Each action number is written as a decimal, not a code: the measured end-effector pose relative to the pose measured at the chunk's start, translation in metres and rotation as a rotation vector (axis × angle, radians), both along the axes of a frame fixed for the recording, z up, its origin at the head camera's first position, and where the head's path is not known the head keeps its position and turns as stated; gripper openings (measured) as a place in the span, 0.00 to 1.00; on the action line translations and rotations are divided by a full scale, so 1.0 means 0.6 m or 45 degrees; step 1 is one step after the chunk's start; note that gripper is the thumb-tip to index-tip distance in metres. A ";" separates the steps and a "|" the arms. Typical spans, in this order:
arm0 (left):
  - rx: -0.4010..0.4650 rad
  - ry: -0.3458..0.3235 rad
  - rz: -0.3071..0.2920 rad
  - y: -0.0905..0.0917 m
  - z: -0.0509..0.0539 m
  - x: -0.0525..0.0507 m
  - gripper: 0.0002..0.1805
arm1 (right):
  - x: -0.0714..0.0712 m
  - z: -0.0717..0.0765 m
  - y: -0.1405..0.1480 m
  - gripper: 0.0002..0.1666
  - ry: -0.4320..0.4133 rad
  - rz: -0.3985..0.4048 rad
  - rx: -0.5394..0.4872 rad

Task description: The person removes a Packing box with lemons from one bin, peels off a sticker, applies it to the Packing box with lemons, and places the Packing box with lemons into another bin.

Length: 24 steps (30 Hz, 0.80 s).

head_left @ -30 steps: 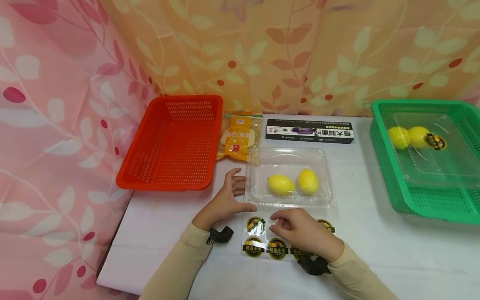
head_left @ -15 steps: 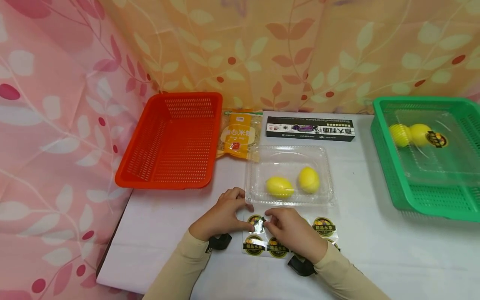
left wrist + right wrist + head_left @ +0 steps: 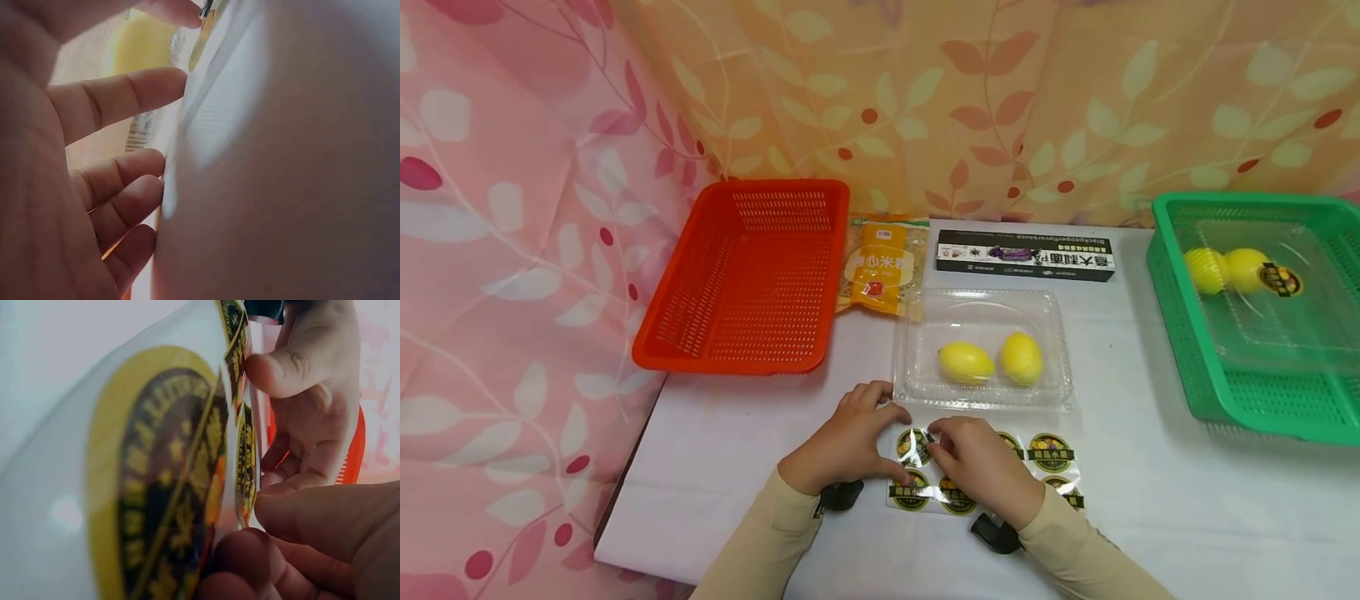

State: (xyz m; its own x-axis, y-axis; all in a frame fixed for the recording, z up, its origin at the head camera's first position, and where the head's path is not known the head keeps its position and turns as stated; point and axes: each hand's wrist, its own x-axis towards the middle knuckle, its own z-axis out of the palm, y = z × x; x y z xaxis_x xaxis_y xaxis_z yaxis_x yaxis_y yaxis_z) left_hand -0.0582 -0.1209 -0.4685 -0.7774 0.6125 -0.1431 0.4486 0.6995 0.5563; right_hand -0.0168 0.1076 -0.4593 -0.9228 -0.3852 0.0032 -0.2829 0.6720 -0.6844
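A sheet of round black-and-gold fruit stickers lies on the white table. My left hand rests at its left edge, fingers spread and thumb on a lower sticker. In the left wrist view, the left fingertips touch the white surface. My right hand curls over the sheet, thumb and forefinger pinching the edge of the upper-left sticker. In the right wrist view, the right thumb is against that edge; whether it has lifted is unclear. Just behind is a clear plastic clamshell box with two lemons inside.
A red basket stands at the left, beside an orange-labelled food bag. Behind the clamshell lies a long black pasta box. The green basket at the right holds another clear box with lemons.
My left hand has come down from beside the clamshell onto the sheet's left edge. My right hand has shifted slightly left to the upper-left sticker. The camera view has shifted slightly.
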 end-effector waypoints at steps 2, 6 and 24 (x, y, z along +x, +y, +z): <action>-0.011 0.017 -0.003 0.000 0.000 0.004 0.39 | 0.000 -0.001 -0.001 0.09 0.014 -0.005 0.001; -0.022 0.051 -0.009 0.000 -0.002 0.008 0.39 | 0.001 -0.004 -0.004 0.07 0.054 -0.026 0.008; -0.047 0.101 -0.020 -0.003 -0.007 0.013 0.40 | 0.003 -0.010 -0.007 0.08 0.183 -0.106 0.041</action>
State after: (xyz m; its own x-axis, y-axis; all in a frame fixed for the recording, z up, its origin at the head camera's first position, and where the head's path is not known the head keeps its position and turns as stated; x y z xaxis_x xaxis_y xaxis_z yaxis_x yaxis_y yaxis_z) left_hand -0.0503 -0.1225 -0.4727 -0.7776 0.6201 -0.1038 0.5014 0.7113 0.4926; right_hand -0.0149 0.1031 -0.4655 -0.9424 -0.3098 0.1264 -0.3189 0.7178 -0.6189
